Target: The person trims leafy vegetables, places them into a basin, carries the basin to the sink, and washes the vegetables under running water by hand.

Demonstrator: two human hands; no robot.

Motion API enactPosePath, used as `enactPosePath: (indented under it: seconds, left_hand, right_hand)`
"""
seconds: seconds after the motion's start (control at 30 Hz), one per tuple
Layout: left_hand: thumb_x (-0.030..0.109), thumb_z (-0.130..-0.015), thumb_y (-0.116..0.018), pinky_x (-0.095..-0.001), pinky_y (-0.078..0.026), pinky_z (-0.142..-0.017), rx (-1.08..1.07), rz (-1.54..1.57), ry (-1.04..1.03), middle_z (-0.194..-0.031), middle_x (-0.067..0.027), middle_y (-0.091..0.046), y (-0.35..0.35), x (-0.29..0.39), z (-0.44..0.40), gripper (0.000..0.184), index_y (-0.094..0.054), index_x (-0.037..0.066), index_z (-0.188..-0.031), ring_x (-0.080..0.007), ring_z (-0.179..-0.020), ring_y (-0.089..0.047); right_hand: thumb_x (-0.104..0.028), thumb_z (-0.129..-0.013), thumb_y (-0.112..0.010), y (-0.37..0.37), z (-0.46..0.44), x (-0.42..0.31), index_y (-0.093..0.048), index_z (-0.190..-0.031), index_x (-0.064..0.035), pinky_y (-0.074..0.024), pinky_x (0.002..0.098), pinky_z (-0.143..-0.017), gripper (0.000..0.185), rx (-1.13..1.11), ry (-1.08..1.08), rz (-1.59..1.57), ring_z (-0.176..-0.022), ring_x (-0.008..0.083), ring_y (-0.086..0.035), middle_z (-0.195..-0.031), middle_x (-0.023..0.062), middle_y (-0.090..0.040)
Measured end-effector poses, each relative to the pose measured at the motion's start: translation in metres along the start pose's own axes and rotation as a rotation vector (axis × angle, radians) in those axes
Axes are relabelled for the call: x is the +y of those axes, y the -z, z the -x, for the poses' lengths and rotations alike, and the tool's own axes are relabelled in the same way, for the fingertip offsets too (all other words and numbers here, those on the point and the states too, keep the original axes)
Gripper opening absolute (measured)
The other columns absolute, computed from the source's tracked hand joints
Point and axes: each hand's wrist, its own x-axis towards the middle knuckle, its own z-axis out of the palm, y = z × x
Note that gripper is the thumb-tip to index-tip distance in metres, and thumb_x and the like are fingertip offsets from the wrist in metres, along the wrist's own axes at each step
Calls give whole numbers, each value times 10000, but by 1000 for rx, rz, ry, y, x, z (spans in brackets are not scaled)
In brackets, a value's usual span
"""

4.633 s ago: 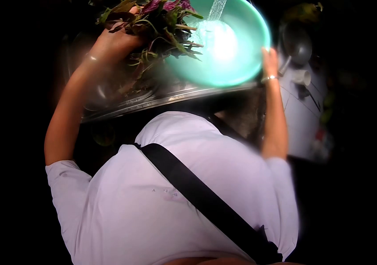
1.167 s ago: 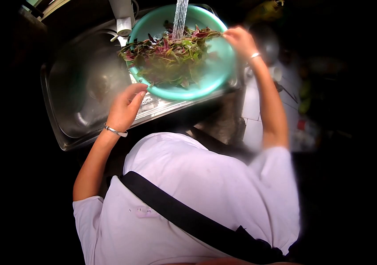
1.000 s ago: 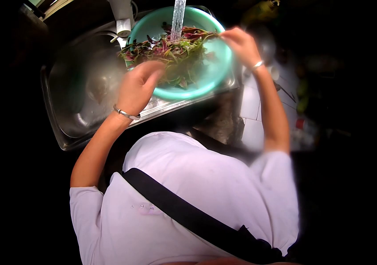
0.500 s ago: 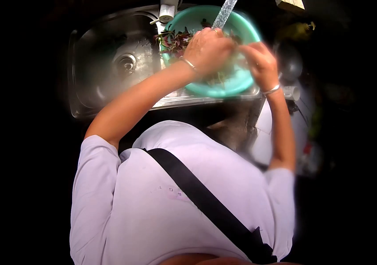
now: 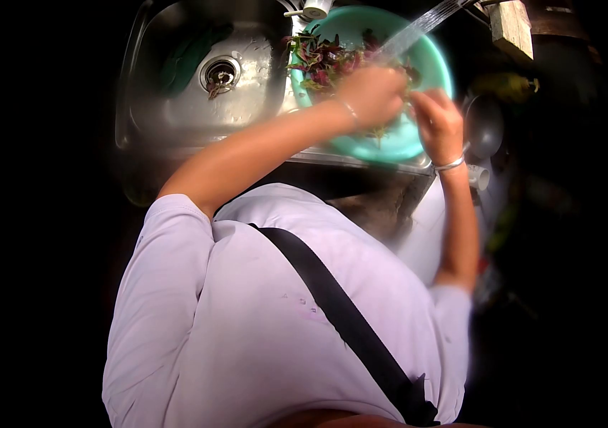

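Over a green plastic basin [image 5: 438, 63], my two hands are close together. My left hand [image 5: 374, 96], smeared by motion, looks closed, and bits of red-and-green leafy greens [image 5: 411, 73] show at its fingertips. My right hand [image 5: 438, 125] is pinched, its fingertips just right of the left hand's; whatever lies in the pinch is too small to make out. More leafy greens [image 5: 322, 57] are heaped along the basin's left side, partly hidden by my left hand. A stream of water [image 5: 421, 28] runs down into the basin from the upper right.
Left of the basin lies a steel sink bowl [image 5: 168, 114], with reddish scraps at its drain [image 5: 220, 74]. A dark green item [image 5: 186, 64] rests inside that bowl. A wooden block [image 5: 511, 30] is at upper right, and a white cup-like object [image 5: 478, 177] sits beside my right wrist.
The view has shifted, so the sink and basin appear farther right. My hands remain close together over the basin. Reddish scraps now show at the drain, where I could not make any out before.
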Motion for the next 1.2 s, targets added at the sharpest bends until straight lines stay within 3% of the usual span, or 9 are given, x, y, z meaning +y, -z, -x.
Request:
enactPosePath:
  seconds: [0.07,0.17,0.33,0.5,0.67,0.77,0.93,1.17,1.2]
  left_hand:
    - [144,-714,-533,-404,-459,-652,97,47,72,-709,-142,-580,-3,-4,-1,138,-560,14,-751,-314,-700,-573]
    - [146,-725,-543,-377,-468,-675,187,307,549,-755,-140,-609,7,-21,-10,135,-572,18,-758,-300,-718,-590]
    - [177,-782,-613,-369,-469,-719,-53,30,328,-852,-118,-621,7,-40,4,280,-582,62,-1035,-297,-780,-596]
    - [162,-781,-607,-388,-449,-812,179,-279,273,-1105,-136,-543,39,-88,7,305,-570,51,-1063,-304,-964,-547]
    - [202,-738,-656,-388,-447,-827,158,-433,494,-1047,-146,-582,52,-149,-14,412,-549,48,-1105,-316,-968,-555]
    - [178,-731,-649,-332,-473,-734,157,-257,556,-877,-150,-637,54,-163,-18,259,-638,47,-954,-259,-809,-620]
    - [112,-817,-601,-192,-427,-652,140,378,535,-785,34,-604,70,-123,-15,139,-643,18,-909,-54,-697,-523]
    - [136,-830,-599,-180,-402,-620,-38,623,543,-819,25,-610,88,-85,-14,151,-627,61,-959,-40,-697,-510]
    - [138,-831,-600,-177,-403,-626,-55,631,537,-837,22,-609,88,-82,-14,156,-625,57,-962,-38,-716,-511]
  right_hand:
    - [7,-725,-627,-7,-1,-4,-624,-877,-43,-458,322,-579,159,49,-65,-2,-655,269,-565,-762,110,-557]
    - [-9,-755,-617,-7,-1,-2,-635,-855,-29,-450,307,-559,104,219,-286,-98,-643,215,-579,-749,89,-562]
    - [-122,-797,-592,-24,11,41,-622,-1005,-107,-469,328,-660,211,-115,-447,162,-719,246,-592,-894,77,-597]
    - [-130,-798,-596,-36,9,39,-640,-929,-96,-466,331,-636,142,-55,-427,23,-715,261,-592,-868,78,-609]
    - [-140,-797,-592,-54,-12,35,-644,-864,-70,-463,346,-642,110,3,-360,-114,-705,271,-591,-805,98,-611]
    - [-131,-787,-595,-60,-22,31,-648,-855,-64,-473,339,-645,109,23,-366,-179,-709,273,-601,-793,108,-620]
    - [-129,-795,-595,-75,-41,43,-650,-906,-63,-489,321,-659,141,113,-319,-316,-735,248,-617,-831,103,-630]
    - [-132,-822,-588,-79,-64,37,-622,-1016,-55,-483,253,-624,211,47,-320,-608,-712,174,-611,-830,92,-626]
    - [-142,-823,-592,-69,-64,29,-634,-973,-40,-475,260,-589,186,-60,-485,-787,-654,172,-610,-774,91,-629]
